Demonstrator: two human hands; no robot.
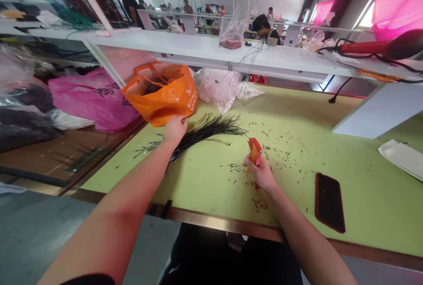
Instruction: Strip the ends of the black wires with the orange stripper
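Observation:
My right hand point(261, 172) is wrapped round a red and orange hand tool, a wire stripper by its look point(255, 150), held upright over the table. Beyond the bundle's left part, my left hand point(175, 131) reaches out with its fingers curled closed; what they hold, if anything, is hidden. Right beside that hand lies a loose bundle of thin black wires point(211, 128), fanned out to the right, with some pale-tipped ends on the left. An orange bag point(168, 100) stands just behind my left hand.
Small black scraps point(236, 168) are scattered over the green table point(205, 188). A phone point(329, 202) lies at the right. Clear plastic bags point(218, 84) sit at the back under a white shelf point(165, 42). A red-handled heat tool point(366, 48) rests on the shelf. Several people are farther back.

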